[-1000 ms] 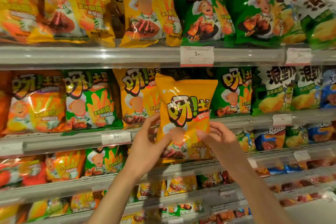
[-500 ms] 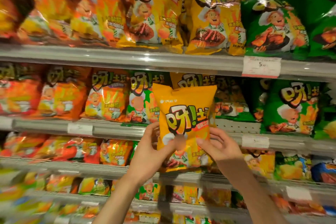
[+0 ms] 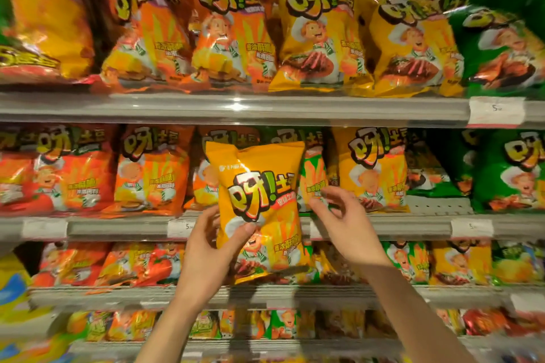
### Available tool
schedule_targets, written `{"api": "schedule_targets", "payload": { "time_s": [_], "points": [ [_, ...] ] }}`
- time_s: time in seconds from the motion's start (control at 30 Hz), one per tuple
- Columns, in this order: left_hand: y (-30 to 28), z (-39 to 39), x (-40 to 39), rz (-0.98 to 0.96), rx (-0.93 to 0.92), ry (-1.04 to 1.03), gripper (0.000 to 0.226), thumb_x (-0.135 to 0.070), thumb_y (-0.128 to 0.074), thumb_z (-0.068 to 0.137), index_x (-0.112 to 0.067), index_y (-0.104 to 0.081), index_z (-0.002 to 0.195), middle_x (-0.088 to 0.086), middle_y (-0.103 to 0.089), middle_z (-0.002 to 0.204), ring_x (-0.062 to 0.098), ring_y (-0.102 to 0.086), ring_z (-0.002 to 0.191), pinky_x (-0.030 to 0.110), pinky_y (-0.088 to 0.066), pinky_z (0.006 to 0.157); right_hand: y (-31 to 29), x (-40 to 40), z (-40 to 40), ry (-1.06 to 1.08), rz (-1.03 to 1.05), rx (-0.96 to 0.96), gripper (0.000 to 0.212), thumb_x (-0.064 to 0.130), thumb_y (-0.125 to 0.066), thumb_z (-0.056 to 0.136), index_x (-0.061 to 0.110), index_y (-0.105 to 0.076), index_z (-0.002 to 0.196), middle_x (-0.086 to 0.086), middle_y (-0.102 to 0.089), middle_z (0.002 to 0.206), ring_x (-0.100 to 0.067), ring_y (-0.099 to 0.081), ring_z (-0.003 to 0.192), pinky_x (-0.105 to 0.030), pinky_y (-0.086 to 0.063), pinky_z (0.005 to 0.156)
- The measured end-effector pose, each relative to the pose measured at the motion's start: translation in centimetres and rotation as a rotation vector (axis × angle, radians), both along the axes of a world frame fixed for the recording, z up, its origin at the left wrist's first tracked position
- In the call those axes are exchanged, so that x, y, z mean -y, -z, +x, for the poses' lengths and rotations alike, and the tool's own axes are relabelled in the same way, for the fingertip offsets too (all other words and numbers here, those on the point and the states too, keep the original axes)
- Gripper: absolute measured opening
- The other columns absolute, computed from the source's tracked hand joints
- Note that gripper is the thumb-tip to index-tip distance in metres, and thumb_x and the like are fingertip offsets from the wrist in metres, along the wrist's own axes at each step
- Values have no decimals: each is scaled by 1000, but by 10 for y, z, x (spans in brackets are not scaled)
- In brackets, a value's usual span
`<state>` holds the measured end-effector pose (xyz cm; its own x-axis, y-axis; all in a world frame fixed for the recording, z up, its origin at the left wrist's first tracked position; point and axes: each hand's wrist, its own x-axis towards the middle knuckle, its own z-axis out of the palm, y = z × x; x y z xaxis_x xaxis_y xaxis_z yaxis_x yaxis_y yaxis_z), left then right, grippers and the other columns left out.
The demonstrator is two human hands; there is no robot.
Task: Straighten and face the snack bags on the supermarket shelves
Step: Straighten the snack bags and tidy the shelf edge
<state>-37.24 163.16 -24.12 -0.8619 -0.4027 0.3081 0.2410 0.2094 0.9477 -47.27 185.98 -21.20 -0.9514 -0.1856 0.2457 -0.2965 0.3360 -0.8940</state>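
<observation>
The yellow snack bag (image 3: 259,209) is pinched by the left hand (image 3: 206,250), hiding shelf bags behind it. The right hand (image 3: 345,224), fingers loosely spread, is kept just beside its right edge; contact cannot be told.

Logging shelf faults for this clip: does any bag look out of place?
Yes. On the middle shelf, a green bag sits between orange and yellow ones, partly hidden behind the yellow bag in the left hand.
</observation>
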Motion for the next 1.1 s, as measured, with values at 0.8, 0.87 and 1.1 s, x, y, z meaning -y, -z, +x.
{"api": "schedule_targets", "payload": {
  "time_s": [0.8,0.87,1.1],
  "points": [
    [-5,6,73,-15,41,-181,63,-63,-78,71,-46,-49,124,-37,-53,113,-9,-52,112,25,-41,90,-27,33,-55,147,-36,-93,70,62,-77,79,25,-46,131,5,-63,122,-5,-63,108,-17,-47,77],
    [-3,6,74,-25,48,-195,67,-64,-78,71,-46,-46,128,-27,-51,120,2,-48,120,32,-39,96,-30,31,-60,119,-73,-50,74,60,-76,80,20,-48,135,1,-62,131,-13,-61,118,-24,-49,89],
    [-3,8,75,-34,40,-193,77,-62,-77,73,-37,-48,141,-20,-50,128,4,-46,122,33,-37,98,-30,7,-59,41,-68,-9,61,61,-69,86,24,-61,134,9,-67,131,-10,-56,130,-29,-47,104]
  ]
}}
